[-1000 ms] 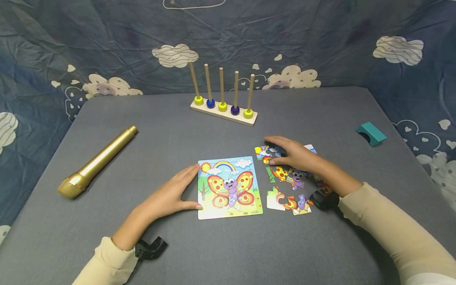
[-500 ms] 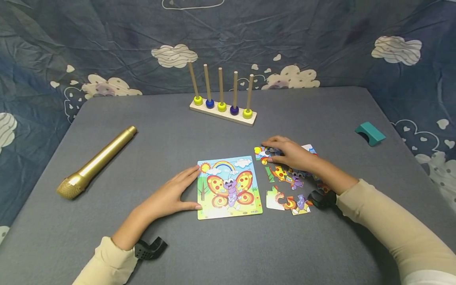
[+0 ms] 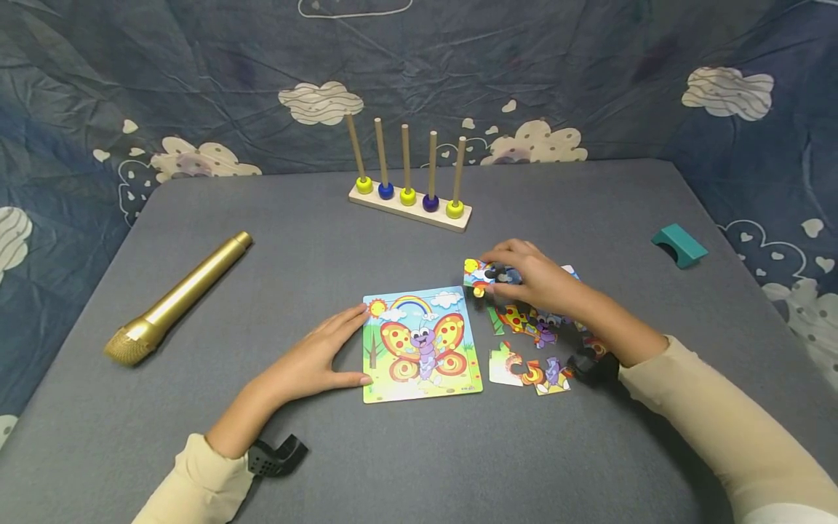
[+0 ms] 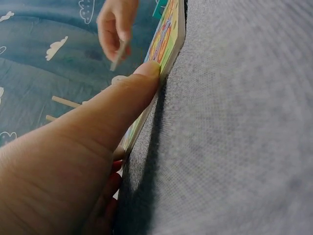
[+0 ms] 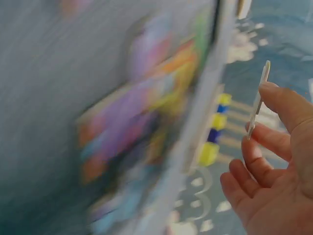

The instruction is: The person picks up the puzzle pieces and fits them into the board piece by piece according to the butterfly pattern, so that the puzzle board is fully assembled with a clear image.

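Observation:
My right hand [image 3: 533, 280] pinches a puzzle piece [image 3: 473, 275] with a yellow sun and clouds between thumb and fingers, just off the upper right corner of the puzzle board. In the right wrist view the piece [image 5: 258, 100] is edge-on and raised above the table. The square puzzle board [image 3: 422, 346], with a butterfly and rainbow picture, lies flat in the middle. My left hand [image 3: 310, 362] rests along its left side, fingertips and thumb touching the edge. Several loose puzzle pieces [image 3: 505, 364] lie right of the board, some hidden under the right hand and forearm.
Behind the board stands a wooden peg stand [image 3: 419, 211] with yellow and blue beads. A gold microphone [image 3: 180, 298] lies at the left, and a teal arch block [image 3: 681, 245] at the right. A cloud-patterned cloth [image 3: 229, 80] hangs behind the table.
My right hand has closed on the sun piece and lifted it from the loose pieces, moving slightly left and up. The left hand and board have stayed almost in place.

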Motion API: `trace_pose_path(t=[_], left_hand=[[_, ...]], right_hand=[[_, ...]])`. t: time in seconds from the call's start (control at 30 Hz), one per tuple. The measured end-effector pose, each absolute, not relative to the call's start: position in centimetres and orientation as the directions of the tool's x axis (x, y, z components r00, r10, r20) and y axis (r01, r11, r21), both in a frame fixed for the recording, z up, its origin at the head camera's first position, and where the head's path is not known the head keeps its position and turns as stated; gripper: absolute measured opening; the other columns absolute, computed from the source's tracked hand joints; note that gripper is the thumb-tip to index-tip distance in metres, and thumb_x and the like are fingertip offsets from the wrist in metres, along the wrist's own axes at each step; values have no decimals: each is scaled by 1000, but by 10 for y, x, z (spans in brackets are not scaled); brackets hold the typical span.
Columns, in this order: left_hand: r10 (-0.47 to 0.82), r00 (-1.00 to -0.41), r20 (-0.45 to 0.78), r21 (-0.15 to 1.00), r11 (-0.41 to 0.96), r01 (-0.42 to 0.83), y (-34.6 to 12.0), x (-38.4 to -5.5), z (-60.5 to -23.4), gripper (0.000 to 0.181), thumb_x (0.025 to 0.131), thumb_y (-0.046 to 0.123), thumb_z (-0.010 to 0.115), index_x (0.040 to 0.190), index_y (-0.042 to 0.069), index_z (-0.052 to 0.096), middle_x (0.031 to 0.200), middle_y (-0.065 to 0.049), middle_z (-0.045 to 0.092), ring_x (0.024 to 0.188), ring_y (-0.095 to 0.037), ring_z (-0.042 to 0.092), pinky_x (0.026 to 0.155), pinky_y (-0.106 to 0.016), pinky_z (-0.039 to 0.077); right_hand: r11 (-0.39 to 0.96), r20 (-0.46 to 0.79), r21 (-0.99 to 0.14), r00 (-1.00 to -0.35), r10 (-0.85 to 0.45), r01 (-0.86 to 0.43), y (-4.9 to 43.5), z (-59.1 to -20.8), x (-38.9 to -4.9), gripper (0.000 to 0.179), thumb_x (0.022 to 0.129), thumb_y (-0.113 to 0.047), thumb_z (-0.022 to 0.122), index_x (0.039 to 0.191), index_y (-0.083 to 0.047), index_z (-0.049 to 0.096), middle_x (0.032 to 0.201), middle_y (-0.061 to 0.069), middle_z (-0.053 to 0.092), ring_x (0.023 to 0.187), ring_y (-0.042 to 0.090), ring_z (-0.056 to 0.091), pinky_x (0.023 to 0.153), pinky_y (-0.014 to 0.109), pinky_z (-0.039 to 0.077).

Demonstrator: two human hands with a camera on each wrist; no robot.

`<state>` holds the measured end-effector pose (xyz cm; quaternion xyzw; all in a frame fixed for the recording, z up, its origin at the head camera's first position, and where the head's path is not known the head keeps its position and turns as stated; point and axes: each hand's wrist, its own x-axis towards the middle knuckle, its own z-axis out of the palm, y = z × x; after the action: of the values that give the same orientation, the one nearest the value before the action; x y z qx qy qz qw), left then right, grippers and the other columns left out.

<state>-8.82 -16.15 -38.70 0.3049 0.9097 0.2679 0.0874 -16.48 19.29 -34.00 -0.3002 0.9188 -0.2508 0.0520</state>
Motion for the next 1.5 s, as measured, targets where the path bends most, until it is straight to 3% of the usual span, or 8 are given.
trace_pose_path(t=[0.2, 0.4, 0.63, 0.87, 1.3, 1.5], left_hand=[[598, -802, 12, 538, 672, 509, -163, -89, -389, 94, 73, 54, 66, 143, 11, 23, 146, -4, 20, 131, -25, 20, 101, -48, 22], [598, -801, 14, 538, 671, 510, -163, -89, -390, 93, 73, 56, 65, 143, 11, 23, 146, -4, 20, 131, -25, 19, 101, -49, 21], [600, -800, 14, 542, 668, 510, -162, -89, -388, 92, 73, 55, 65, 143, 10, 24, 146, -5, 21, 131, -25, 20, 101, -49, 21], [595, -804, 8, 523, 683, 510, -160, -89, -388, 88, 76, 57, 60, 142, 10, 25, 146, -3, 21, 131, -23, 20, 102, -47, 20], [614, -789, 17, 469, 692, 549, -157, -93, -383, 90, 73, 55, 65, 139, 5, 31, 141, -10, 30, 127, -26, 29, 101, -45, 24], [622, -783, -1, 461, 695, 552, -157, -94, -379, 88, 72, 54, 67, 140, 12, 31, 139, -9, 32, 123, -27, 33, 98, -46, 28]], right_hand=[[607, 185, -525, -776, -603, -597, 170, -317, -137, 45, 81, -24, 68, 122, -10, 56, 113, 9, 48, 106, 24, 41, 84, 44, 38], [536, 281, -515, -723, -632, -669, 139, -319, -112, 44, 82, -26, 67, 121, -9, 56, 112, 6, 50, 103, 19, 44, 81, 37, 42], [570, 191, -549, -756, -626, -611, 104, -343, -104, 41, 81, -25, 67, 116, -7, 58, 110, 5, 51, 100, 18, 50, 83, 33, 43], [628, 95, -513, -766, -636, -585, 90, -363, -113, 41, 81, -24, 68, 117, -7, 59, 108, 6, 53, 98, 18, 51, 83, 32, 43], [657, 93, -492, -785, -612, -571, 72, -376, -128, 42, 81, -27, 67, 118, -10, 59, 108, 5, 52, 99, 20, 48, 86, 36, 38], [657, 92, -497, -787, -610, -567, 67, -375, -129, 42, 81, -27, 67, 119, -10, 59, 106, 4, 51, 94, 18, 47, 83, 33, 39]])
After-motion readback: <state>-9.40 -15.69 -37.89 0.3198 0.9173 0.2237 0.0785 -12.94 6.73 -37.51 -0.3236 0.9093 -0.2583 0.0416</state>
